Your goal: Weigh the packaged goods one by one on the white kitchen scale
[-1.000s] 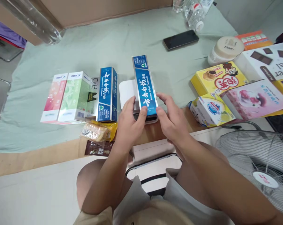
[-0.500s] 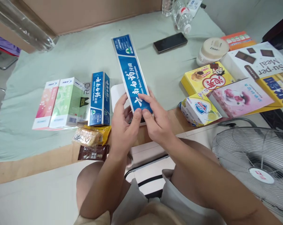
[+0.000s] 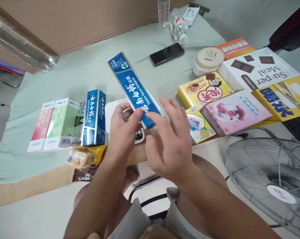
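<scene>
A long blue toothpaste box (image 3: 135, 88) slants up and to the left over the table, held near its lower end by my left hand (image 3: 125, 127). The thumb lies on its printed face and the fingers curl beneath. My right hand (image 3: 171, 142) is beside the box's lower right edge, fingers spread, index fingertip close to the printed face; whether it touches I cannot tell. Partly hidden below the box is a white device with buttons (image 3: 112, 109), probably a kitchen scale. Left of it a second blue toothpaste box (image 3: 93, 116) lies on the cloth.
Pink (image 3: 41, 126) and green cartons (image 3: 61, 122) lie at the left, above wrapped snacks (image 3: 81, 158). A phone (image 3: 167, 54), bottles (image 3: 178, 26), a Dove jar (image 3: 209, 59) and several boxes (image 3: 238, 111) lie further right. A fan (image 3: 269, 179) stands at the lower right.
My right hand has let go of the toothpaste box and opened its fingers. The box has tilted further left in my left hand, and the whole view has shifted.
</scene>
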{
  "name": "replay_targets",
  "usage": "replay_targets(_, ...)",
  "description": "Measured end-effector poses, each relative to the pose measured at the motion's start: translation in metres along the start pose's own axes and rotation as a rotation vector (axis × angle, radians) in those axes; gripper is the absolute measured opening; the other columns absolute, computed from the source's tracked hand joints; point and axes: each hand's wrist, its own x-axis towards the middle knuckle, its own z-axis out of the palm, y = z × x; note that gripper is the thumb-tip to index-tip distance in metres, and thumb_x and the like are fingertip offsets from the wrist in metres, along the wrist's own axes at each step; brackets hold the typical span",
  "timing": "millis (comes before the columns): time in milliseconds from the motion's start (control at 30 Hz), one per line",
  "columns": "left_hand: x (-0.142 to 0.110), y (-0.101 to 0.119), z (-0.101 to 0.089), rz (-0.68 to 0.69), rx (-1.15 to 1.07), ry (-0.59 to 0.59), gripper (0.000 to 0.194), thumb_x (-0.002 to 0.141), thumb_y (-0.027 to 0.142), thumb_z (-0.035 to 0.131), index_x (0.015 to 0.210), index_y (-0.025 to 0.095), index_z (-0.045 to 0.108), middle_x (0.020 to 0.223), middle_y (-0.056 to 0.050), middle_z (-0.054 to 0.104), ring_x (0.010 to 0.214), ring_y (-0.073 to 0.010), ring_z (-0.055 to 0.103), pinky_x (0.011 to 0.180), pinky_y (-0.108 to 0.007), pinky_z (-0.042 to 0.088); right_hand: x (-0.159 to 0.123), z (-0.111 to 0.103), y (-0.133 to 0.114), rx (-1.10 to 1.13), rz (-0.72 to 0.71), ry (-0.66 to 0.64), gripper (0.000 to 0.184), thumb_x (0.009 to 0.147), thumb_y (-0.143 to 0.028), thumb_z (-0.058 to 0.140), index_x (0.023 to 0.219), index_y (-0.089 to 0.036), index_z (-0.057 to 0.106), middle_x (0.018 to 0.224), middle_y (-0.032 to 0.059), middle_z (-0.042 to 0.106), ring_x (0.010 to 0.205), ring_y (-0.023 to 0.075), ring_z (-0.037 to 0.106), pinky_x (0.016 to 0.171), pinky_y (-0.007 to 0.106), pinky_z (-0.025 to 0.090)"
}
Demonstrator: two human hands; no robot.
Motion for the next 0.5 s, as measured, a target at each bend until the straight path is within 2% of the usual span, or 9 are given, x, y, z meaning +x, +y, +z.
replay_targets(133,0.024,0.002,0.037,-0.123,0.098,-0.040,0.024,0.091,0.024,0.076,0.105,0.019,0.056,0.114,-0.008,0.077,0.093,-0.0169,0.077,0.067,-0.023,0.060,-0.006,-0.006,0.015,-0.172,0.129,-0.133,0.055,0.096,-0.032,0.050,0.146,-0.010,0.058,0.163,0.0247,0.047,0.157,0.0414,0.039,0.127,0.067,0.031)
replay_targets(200,0.034,0.001,0.051,-0.192,0.139,-0.079,0.023,0.094,0.023,0.073,0.107,0.018,0.055,0.115,-0.010,0.076,0.093,-0.0176,0.077,0.073,-0.027,0.062,-0.008,-0.008,0.022,-0.225,0.175,-0.200,0.060,0.096,-0.034,0.052,0.149,-0.007,0.054,0.163,0.0294,0.045,0.156,0.0462,0.038,0.125,0.072,0.030)
replay_targets(300,0.046,-0.008,0.062,-0.253,0.192,-0.110,0.021,0.097,0.024,0.068,0.110,0.018,0.052,0.113,-0.011,0.077,0.087,-0.0174,0.077,0.078,-0.033,0.062,-0.009,-0.012,0.027,-0.258,0.199,-0.270,0.060,0.095,-0.034,0.053,0.149,-0.007,0.054,0.162,0.0306,0.047,0.153,0.0471,0.043,0.122,0.073,0.033)
replay_targets(400,0.055,-0.020,0.064,-0.202,0.333,-0.117,0.027,0.096,0.028,0.068,0.113,0.019,0.049,0.113,-0.011,0.076,0.089,-0.0198,0.076,0.083,-0.037,0.062,-0.008,-0.015,0.027,-0.255,0.197,-0.317,0.058,0.094,-0.034,0.056,0.147,-0.009,0.057,0.160,0.0284,0.050,0.151,0.0470,0.046,0.122,0.072,0.036)
replay_targets(500,0.061,-0.024,0.059,-0.041,0.632,-0.162,0.030,0.090,0.037,0.074,0.106,0.021,0.054,0.109,-0.011,0.076,0.097,-0.0268,0.074,0.092,-0.045,0.059,-0.008,-0.016,0.028,-0.238,0.193,-0.335,0.057,0.094,-0.036,0.059,0.146,-0.011,0.058,0.159,0.0269,0.052,0.152,0.0481,0.044,0.122,0.073,0.035)
